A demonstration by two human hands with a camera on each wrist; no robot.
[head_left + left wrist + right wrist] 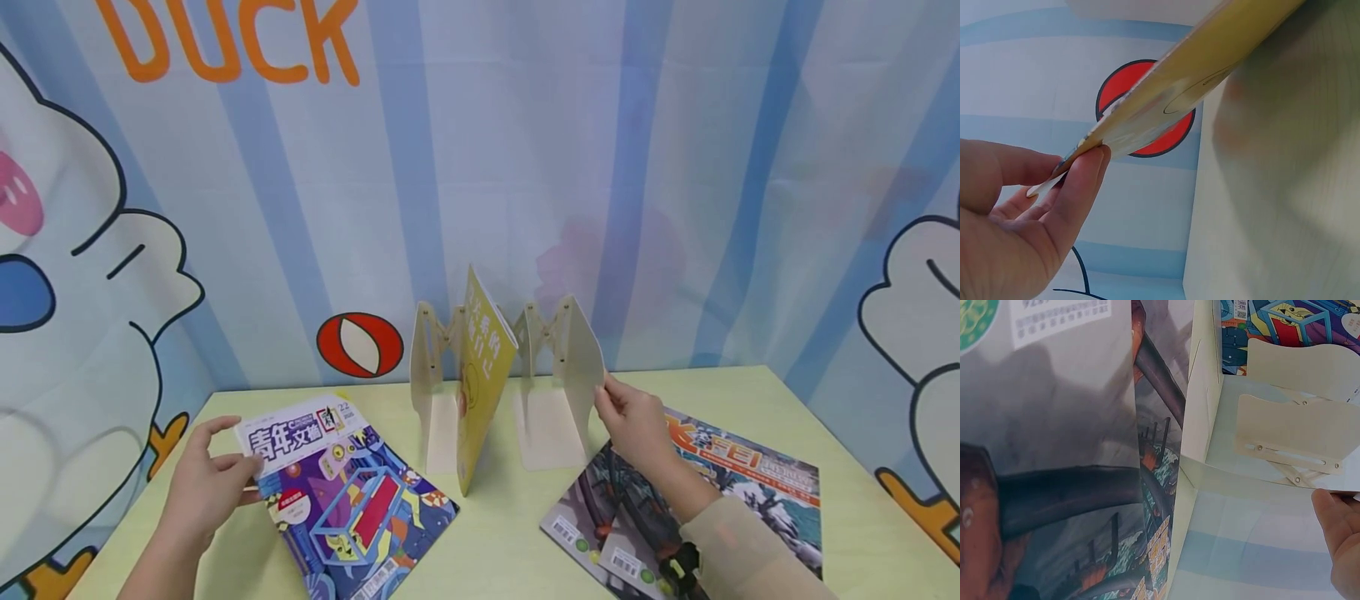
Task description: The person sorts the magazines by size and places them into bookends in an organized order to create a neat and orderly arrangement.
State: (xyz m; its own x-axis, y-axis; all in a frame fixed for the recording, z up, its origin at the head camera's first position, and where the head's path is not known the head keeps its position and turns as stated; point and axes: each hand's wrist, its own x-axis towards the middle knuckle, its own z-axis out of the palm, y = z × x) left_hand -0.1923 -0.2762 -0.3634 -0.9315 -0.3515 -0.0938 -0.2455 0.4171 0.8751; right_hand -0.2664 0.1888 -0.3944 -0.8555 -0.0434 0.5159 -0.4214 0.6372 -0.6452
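At the left, my left hand (213, 479) pinches the upper left edge of a purple magazine (352, 492) with a white title band. The left wrist view shows this magazine (1210, 59) almost edge-on and tilted, between the thumb and fingers of the hand (1035, 219). My right hand (637, 421) pinches the right end panel of a cream expandable book rack (581, 358), at its front edge. A thin yellow book (487, 383) stands upright in the rack, leaning a little. In the right wrist view, fingertips of the hand (1341, 534) meet the panel edge.
Magazines with dark covers (622, 517) lie at the right, partly under my right forearm. The pale table (495, 550) ends at a striped cartoon curtain (495, 167) behind the rack.
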